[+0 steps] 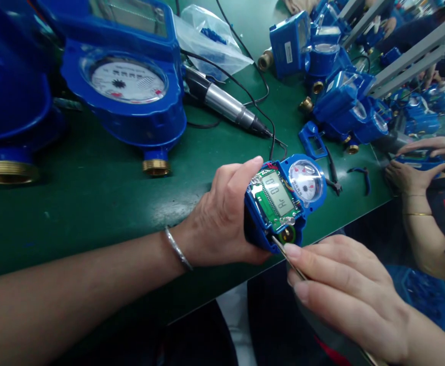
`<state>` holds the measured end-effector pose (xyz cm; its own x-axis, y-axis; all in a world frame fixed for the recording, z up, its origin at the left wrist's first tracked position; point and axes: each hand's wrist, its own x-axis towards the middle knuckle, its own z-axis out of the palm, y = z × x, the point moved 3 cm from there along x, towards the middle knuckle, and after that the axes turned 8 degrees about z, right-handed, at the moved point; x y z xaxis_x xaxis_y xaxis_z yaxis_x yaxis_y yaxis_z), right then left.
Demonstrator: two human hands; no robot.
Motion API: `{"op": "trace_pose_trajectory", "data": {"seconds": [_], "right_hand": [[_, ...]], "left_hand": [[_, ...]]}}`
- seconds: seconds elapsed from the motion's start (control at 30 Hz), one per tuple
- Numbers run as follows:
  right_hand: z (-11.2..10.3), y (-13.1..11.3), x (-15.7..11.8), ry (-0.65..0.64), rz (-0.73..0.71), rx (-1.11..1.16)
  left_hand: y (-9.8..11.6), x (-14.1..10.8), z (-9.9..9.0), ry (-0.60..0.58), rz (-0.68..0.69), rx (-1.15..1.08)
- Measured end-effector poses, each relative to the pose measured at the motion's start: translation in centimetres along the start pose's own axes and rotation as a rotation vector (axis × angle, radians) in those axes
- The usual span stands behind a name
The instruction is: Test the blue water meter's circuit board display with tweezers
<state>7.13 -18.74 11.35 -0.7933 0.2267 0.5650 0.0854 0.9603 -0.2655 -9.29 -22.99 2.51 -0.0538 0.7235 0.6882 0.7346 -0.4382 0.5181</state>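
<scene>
My left hand (226,213) is wrapped around a blue water meter (258,231) and holds it tilted over the table's front edge. The meter's electronics housing is uncovered, showing a green circuit board with a lit-up grey LCD (277,194). Beside the board sits its round dial (305,180) under a clear cover. My right hand (344,284) pinches slim metal tweezers (289,259) between thumb and fingers. Their tip reaches into the housing's lower corner, next to a round dark part (286,234); what the tip touches is too small to tell.
Large blue meters (130,117) stand at the left. An electric screwdriver (226,104) with a cord and a plastic bag (214,38) lie behind. A blue cover frame (314,140) and pliers (333,175) lie right. More meters (338,96) stand farther back; a co-worker's hands (416,173) work at right.
</scene>
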Motion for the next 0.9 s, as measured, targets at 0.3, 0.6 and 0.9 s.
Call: {"op": "trace_pose_trajectory", "data": {"seconds": [0.3,0.6,0.9], "right_hand": [[1.9,-0.3,-2.2,0.257,0.319,0.279],[2.7,-0.9,-2.1,0.300,0.420,0.312],[2.3,-1.3,-2.6,0.210,0.277,0.199]], "left_hand": [[-0.4,-0.3,0.2,-0.041,-0.025,0.005],[-0.5,-0.1,0.3,0.024,0.029,0.090],[-0.5,-0.2,0.3,0.019,0.036,0.071]]}}
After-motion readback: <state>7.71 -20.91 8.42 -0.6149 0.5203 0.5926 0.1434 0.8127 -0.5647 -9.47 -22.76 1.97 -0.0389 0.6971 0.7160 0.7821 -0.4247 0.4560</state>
